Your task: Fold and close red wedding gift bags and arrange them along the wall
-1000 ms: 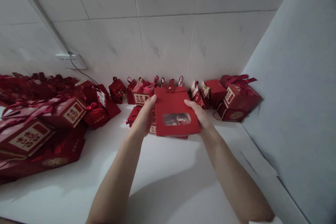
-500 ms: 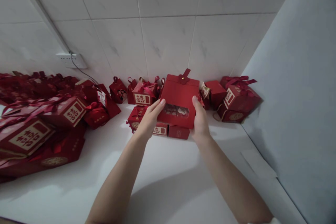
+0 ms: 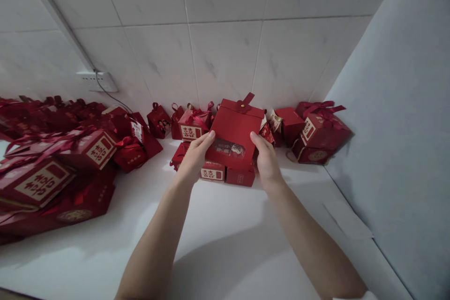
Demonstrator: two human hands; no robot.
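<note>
Between my two hands is a red gift box with a strap and a small gold stud at its top and a clear window low on its front. My left hand grips its left edge, thumb on the front face. On the opposite edge my right hand is closed the same way, fingers behind. Right below and behind the held box, a red box with a cream label and a plain red box sit on the white surface; the held box partly covers them.
Ribboned red boxes are stacked at the left. More small red boxes line the tiled wall, with a larger ribboned box at the right by a pale side panel. A power socket with a cable is on the wall.
Both hands have shifted the held gift box slightly to the left, and it leans a little more. The surrounding boxes stay in place.
</note>
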